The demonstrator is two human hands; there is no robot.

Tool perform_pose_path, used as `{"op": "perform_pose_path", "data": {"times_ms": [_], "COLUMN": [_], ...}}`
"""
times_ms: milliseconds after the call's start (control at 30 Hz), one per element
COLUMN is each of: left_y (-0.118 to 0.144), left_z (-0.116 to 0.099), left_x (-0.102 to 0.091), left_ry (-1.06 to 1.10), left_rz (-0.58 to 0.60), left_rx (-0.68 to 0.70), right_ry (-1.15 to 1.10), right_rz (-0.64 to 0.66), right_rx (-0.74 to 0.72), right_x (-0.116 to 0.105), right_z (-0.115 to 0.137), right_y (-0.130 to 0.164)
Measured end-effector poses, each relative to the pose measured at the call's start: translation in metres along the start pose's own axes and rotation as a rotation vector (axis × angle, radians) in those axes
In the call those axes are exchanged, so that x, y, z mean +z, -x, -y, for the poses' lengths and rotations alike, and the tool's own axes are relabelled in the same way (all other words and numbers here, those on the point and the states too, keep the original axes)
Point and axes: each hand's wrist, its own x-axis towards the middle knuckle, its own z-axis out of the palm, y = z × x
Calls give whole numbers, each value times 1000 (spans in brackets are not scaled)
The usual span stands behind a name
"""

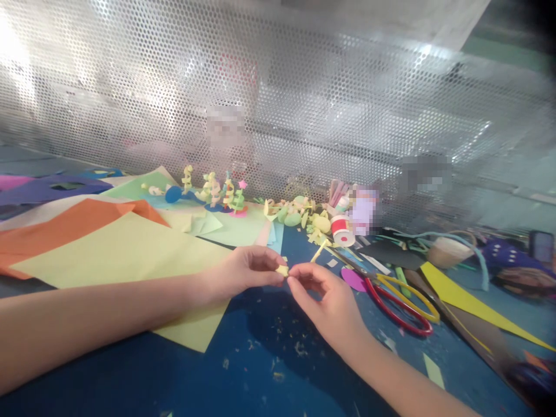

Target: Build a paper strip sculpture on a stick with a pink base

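Observation:
Between my two hands, above the blue table, is a small pale yellow paper piece (282,270), perhaps star-shaped, though its fine shape is too small to tell. My left hand (249,269) pinches it from the left between thumb and fingers. From the right, the thumb and index finger of my right hand (325,295) are closed on its edge. A large pale yellow sheet (125,249) lies beneath my left forearm. Scissors (403,301) with one red and one yellow handle rest to the right of my right hand, beside a magenta paper disc (354,279).
Small paper spiral trees (237,200) stand on discs at the back. Loose yellow-green cutouts (299,214) and a red-and-white spool (342,230) lie right of them. Orange paper (78,223) is at left, a bright yellow strip (473,304) at right. A perforated metal screen (295,110) bounds the table.

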Motion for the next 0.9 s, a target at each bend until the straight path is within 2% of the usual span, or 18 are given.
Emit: {"op": "perform_pose_path", "data": {"times_ms": [300,567,900], "left_y": [2,4,3], "left_z": [-4,-7,-7], "left_x": [3,2,1], "left_ry": [7,6,-57], "left_rz": [10,67,40], "left_rx": [26,19,-11], "right_ry": [-2,8,58], "right_rz": [-6,-37,-37], "right_rx": [-2,6,-49], "right_x": [0,0,1], "right_z": [-1,-5,0], "right_y": [-3,-1,1]}}
